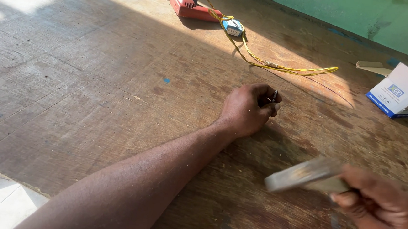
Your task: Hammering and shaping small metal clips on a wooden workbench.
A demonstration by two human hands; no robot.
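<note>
- Spreading across nearly the whole view is a worn brown plywood sheet, scuffed and lit by sun at the upper left, with a green wall behind its far edge.
- Reaching from the lower left, the person's bare forearm ends in the left hand, which rests on the sheet near its middle, fingers curled and pinched on a small nail held upright against the wood.
- At the lower right, well apart from the other, the right hand is clamped around the handle of a hammer, whose head is motion-blurred and points toward the nail.
- An open white and blue cardboard box sits at the right edge.
- A red power tool lies at the top.
- A yellow cord trails from it across the sheet, passing a small blue and white block.
</note>
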